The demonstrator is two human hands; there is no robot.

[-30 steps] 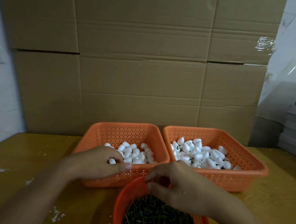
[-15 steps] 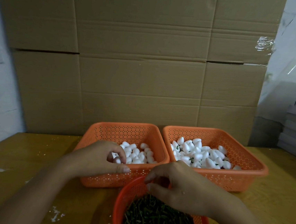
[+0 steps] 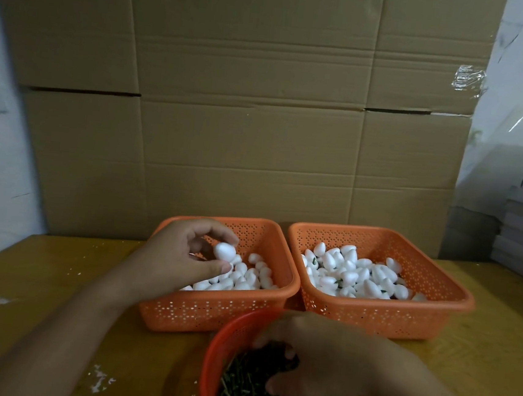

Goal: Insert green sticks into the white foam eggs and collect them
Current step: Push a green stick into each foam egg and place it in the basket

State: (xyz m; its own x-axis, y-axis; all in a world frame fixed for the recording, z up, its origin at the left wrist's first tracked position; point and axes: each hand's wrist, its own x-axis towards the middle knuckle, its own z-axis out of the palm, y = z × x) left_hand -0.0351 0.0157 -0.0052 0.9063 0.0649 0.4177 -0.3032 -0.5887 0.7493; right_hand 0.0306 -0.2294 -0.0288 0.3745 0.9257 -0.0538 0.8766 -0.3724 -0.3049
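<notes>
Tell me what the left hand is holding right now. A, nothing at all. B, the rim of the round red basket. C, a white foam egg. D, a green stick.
C: the left hand pinches a single white foam egg between thumb and fingertips, raised above the pile in the left orange basket; the right hand is the one down in the round red basket of green sticks.
</notes>
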